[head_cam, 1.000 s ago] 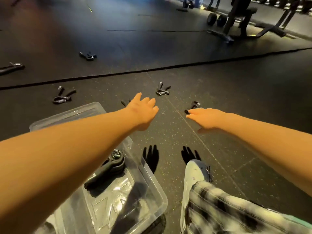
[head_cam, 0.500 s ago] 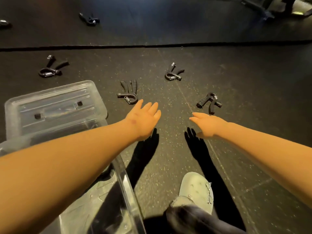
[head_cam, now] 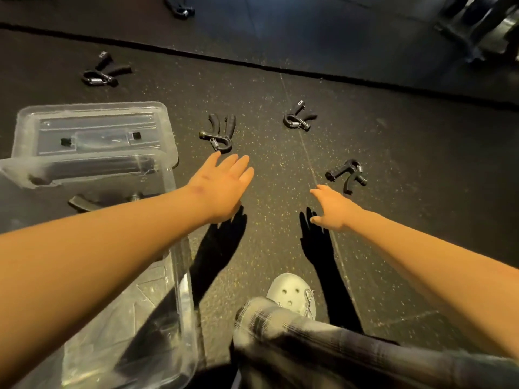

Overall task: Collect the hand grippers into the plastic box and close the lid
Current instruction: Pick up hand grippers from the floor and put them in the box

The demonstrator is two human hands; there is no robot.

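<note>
Both empty, fingers extended: left hand [head_cam: 222, 186] hovers just short of one hand gripper [head_cam: 220, 133]; right hand [head_cam: 334, 209] near second gripper [head_cam: 346, 175]. Plastic box [head_cam: 179, 287] uncovered.

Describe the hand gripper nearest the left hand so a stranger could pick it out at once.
Find the clear lid lying flat on the dark floor, beyond the plastic box. Just right of the lid lies one black hand gripper, directly beyond the left hand. Only this one has both handles pointing away from the person, nearly side by side, with its curved spring end nearest the hand.
</note>
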